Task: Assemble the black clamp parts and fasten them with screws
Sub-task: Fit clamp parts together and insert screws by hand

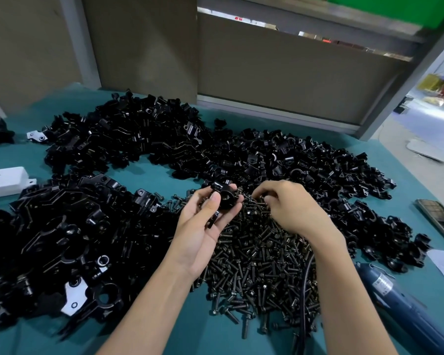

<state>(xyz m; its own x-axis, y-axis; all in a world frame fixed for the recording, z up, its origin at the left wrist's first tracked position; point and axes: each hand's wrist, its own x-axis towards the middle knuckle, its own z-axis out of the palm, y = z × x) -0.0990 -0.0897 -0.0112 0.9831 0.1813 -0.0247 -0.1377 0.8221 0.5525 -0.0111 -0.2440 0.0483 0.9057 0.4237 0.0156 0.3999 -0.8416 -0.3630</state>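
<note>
My left hand (pixel 203 226) is raised palm-up over the table and holds a black clamp assembly (pixel 224 198) between thumb and fingertips. My right hand (pixel 290 208) reaches down into the pile of dark screws (pixel 262 260), its fingers curled at the top of the heap; whether it pinches a screw I cannot tell. Loose black clamp halves lie in a heap at the right (pixel 318 170). Larger black bracket parts are piled at the left (pixel 62 239) and at the back (pixel 128 134).
The table has a teal cover (pixel 149 316). A blue electric screwdriver (pixel 405 306) lies at the right front, its cable crossing the screws. A white box (pixel 3 180) sits at the left edge. A dark flat tray (pixel 438 219) lies at the far right.
</note>
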